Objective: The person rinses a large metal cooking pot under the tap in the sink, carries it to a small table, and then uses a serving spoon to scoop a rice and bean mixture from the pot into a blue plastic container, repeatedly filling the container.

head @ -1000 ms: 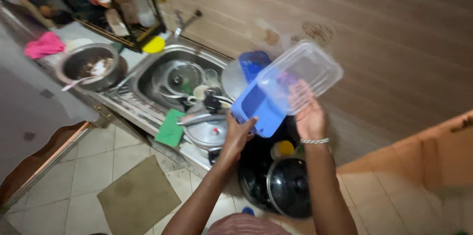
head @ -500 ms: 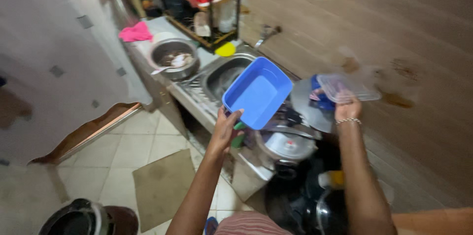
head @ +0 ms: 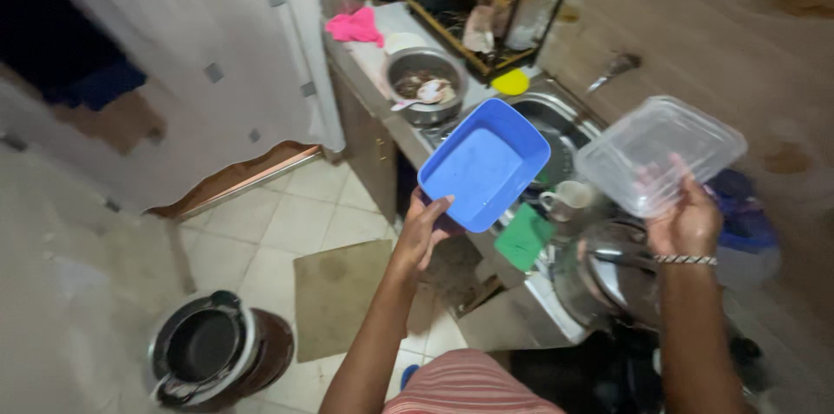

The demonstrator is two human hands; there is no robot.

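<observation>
We lift the blue rectangular plastic tub [head: 483,164] in our left hand [head: 426,227] and the clear plastic lid [head: 658,153] in our right hand [head: 688,221] (both gripped firmly, held apart); joining them needs alignment.

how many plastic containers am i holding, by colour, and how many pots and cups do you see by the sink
blue container, held in the left hand: 1
clear container, held in the right hand: 1
metal pot on the counter: 1
cup by the sink: 1
total: 4

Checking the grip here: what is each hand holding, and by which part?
Left hand grips the blue tub by its lower rim; right hand holds the clear container from beneath at its near edge.
</observation>
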